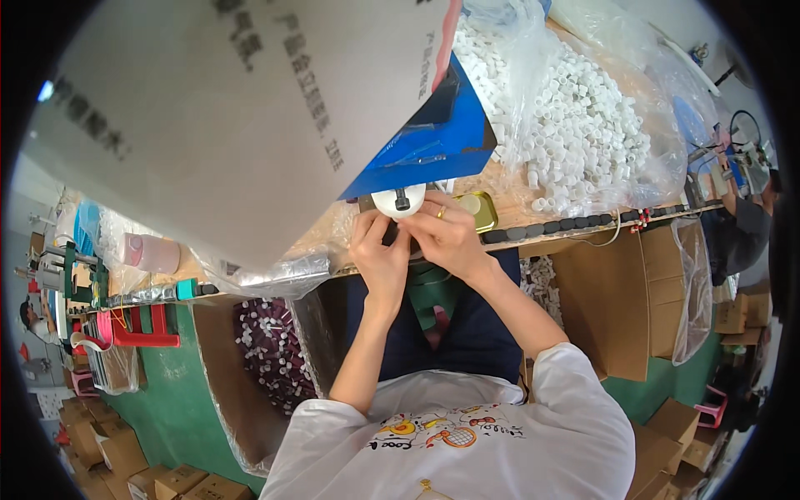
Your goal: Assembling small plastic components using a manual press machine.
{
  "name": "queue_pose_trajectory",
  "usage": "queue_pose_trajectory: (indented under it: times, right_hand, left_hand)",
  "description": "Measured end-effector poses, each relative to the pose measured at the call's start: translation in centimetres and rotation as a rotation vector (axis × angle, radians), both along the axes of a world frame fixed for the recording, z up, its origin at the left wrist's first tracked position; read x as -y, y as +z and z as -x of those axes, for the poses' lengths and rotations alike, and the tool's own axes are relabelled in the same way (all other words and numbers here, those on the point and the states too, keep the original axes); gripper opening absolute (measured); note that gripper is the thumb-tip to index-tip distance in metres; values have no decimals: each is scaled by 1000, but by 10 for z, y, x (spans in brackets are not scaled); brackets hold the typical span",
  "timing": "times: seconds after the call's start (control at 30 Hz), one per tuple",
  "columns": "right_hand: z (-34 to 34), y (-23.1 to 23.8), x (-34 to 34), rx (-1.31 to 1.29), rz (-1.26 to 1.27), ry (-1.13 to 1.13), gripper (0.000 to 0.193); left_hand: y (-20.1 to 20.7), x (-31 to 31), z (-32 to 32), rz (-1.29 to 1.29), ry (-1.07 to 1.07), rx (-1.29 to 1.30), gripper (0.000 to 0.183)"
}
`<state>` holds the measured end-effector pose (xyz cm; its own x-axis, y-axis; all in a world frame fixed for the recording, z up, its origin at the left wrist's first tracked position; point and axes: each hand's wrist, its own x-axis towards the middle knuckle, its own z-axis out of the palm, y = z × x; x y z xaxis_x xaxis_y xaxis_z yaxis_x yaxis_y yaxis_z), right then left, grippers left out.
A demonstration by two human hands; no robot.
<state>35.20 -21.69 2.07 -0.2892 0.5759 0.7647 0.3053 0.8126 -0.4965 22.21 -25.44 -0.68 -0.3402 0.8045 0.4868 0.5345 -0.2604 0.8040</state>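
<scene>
Nearest you: an open cardboard box of dark purple and white pieces. Your left hand and right hand meet at the lower rim of a smooth white disc, fingertips bunched; what they pinch, cannot tell. Right: a shallow yellow metal tin. Beyond: a flat-sided blue housing; small cylindrical white caps, heaped on crinkled clear plastic.

T-shirt was white, short-sleeved; cartoon print ran across front in yellow, orange and red, with dark lettering. Sleeves were plain white. Trousers, farther off, were dark navy. Right hand wore gold ring. Small gold-coloured ornament showed at near edge.
</scene>
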Motion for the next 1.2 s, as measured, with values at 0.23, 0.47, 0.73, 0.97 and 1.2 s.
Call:
queue_pose_trajectory:
  times: [0.23, 0.47, 0.73, 0.97, 1.2]
  right_hand:
    - [-74, -22, -65, 254, 367, -273, 12]
    - [-74, -31, -80, 615, 337, -197, 22]
    - [-82, -16, -59, 100, 530, -169, 23]
    - [-40, -19, -27, -384, 885, 108, 22]
    - [-14, -13, -23, -428, 786, 163, 22]
  left_hand:
    - [10, -31, 49, 177, -481, 28, 25]
    - [1, -2, 23, 145, -210, -84, 41]
    - [5, -1, 34, 108, -216, 58, 72]
    - [-11, -11, 25, 83, -161, -64, 32]
    - [-6, -7, 25, 2, -153, -149, 33]
